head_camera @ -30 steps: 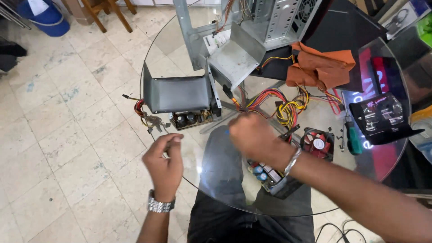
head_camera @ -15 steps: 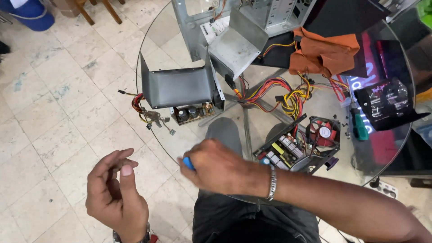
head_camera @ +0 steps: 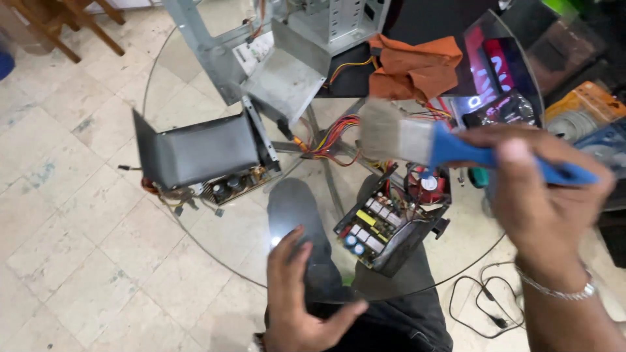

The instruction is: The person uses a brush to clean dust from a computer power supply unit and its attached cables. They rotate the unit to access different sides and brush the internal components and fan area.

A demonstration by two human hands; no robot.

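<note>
Pale floor tiles (head_camera: 72,215) show through and around the round glass worktop (head_camera: 215,225) you are bent over. Your right hand (head_camera: 544,195) has its fingers (head_camera: 521,153) curled around the blue handle of a flat paintbrush (head_camera: 430,143), thumb on top, so the pale bristles point left and the brush hangs above the glass, not touching anything. Just below the bristles lies an opened power supply (head_camera: 391,225), its circuit board facing up and a small red fan at its far end; held that way, the bristles are close to the exposed parts. Your left hand (head_camera: 303,303) is empty, fingers loosely spread with the thumb out to the side, resting at the near rim of the glass over your dark trousers, well apart from the brush.

Further out, a second power supply unit (head_camera: 202,156) sits to the left with its grey cover tipped up like a lid, so its insides are open toward you. A bundle of coloured wires (head_camera: 332,133) runs between the two units. Behind them stands a bare metal computer case (head_camera: 326,26), and beside that an orange cloth (head_camera: 414,65) lies crumpled on a dark panel. A black cable (head_camera: 482,306) trails on the floor to your right.
</note>
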